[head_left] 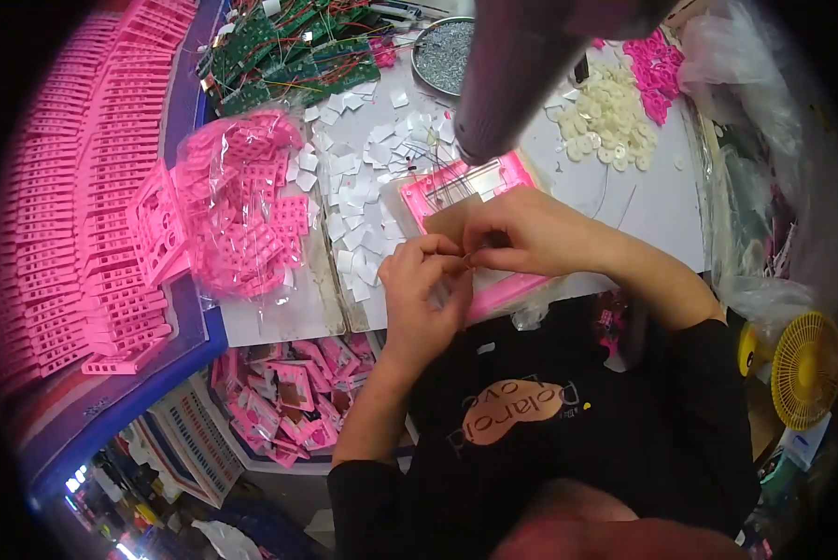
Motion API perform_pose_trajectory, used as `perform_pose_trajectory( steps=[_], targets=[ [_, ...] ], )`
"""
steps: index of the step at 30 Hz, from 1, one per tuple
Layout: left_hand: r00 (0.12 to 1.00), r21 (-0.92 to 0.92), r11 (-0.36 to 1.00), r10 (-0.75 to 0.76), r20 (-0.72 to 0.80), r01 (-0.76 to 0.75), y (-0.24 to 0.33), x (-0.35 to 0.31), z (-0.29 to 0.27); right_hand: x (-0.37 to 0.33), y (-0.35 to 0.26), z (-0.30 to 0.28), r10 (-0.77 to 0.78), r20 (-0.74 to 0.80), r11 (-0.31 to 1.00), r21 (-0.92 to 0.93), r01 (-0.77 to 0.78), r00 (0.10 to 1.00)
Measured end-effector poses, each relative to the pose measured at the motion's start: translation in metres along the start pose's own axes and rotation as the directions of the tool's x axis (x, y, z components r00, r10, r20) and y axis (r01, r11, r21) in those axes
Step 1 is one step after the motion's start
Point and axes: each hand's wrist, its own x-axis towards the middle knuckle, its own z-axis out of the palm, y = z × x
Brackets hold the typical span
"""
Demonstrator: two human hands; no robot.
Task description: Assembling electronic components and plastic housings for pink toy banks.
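Note:
My left hand [423,294] and my right hand [521,233] meet over the near part of a pink plastic housing [419,197]. The fingertips of both hands are pinched close together, and what lies between them is too small and covered to name. A flat brown piece [448,220] shows just beyond the fingers, over the housing. Thin wires [442,187] stretch across the housing's far left part. Its near pink edge [507,292] runs below my right hand. A dark cylindrical tool [503,103] hangs down over the far side and hides part of the bench.
Small white squares [353,224] are strewn left of the housing. A clear bag of pink parts [241,205] lies beyond them, near stacked pink panels [101,187]. Green circuit boards [279,56], a round screw tray [440,56] and cream discs [610,121] sit farther back. Pink assemblies [297,397] fill a bin below.

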Motion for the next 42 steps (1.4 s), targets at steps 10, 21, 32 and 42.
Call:
perform_pose_trajectory(
  steps=[10,21,32,42],
  targets=[
    [0.998,-0.067,0.997,-0.036,-0.043,0.034,0.004,0.0,0.003,0.0,0.01,0.015,-0.214,-0.21,0.96,-0.227,0.165,0.954],
    [0.99,-0.149,0.984,-0.114,-0.082,0.101,0.014,-0.002,0.011,-0.028,0.02,0.056,-0.385,-0.508,0.919,-0.284,0.272,0.771],
    [0.819,-0.351,0.741,-0.489,0.301,0.572,0.017,0.014,-0.008,-0.036,0.024,0.059,-0.568,-0.415,0.806,-0.457,0.377,0.711],
    [0.842,-0.198,0.853,-0.389,0.374,0.482,0.015,0.019,-0.025,-0.04,0.024,0.064,-0.625,-0.373,0.689,-0.676,0.261,0.686]
  ],
)
